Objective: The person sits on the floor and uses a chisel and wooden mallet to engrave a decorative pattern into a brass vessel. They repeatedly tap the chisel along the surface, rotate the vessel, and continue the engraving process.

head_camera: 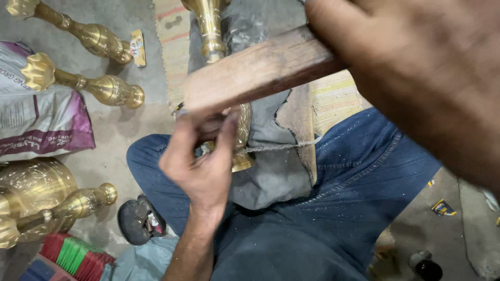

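At the far left, three turned brass stems lay on the grey concrete floor (125, 130): one at the top corner (78, 31), one with a fluted cap across a printed grey and purple sack (36, 114) below it (83, 83), and a third with a ball end (78, 204) resting against a large engraved brass vessel (34, 190). Beneath them sat a bundle of red and green strips (73, 256), and a black sandal (138, 221) lay just beside my knee. I sat in dusty blue jeans (333, 208) with a grey cloth (273, 171) spread over my lap. My left hand (200, 156) was curled around the lower part of an engraved brass piece (240, 132) that stood over the cloth, thumb and fingers pinching something small against it; I could not tell what, as the hand hid it. The upper neck of a brass stem (211, 28) ran up past the top edge of the view. A worn wooden handle (258, 70) crossed above the brass piece, slanting up to the right, where my right hand (416, 73), large and blurred near the camera, was clenched around its end. A length of twine (281, 147) ran from the brass piece across the cloth to a wooden board (302, 119) standing in my lap. Farther right, a striped woven mat (336, 96) lay on the floor, and a small yellow and black packet (442, 208) and a dark round cap (428, 269) sat by my thigh.
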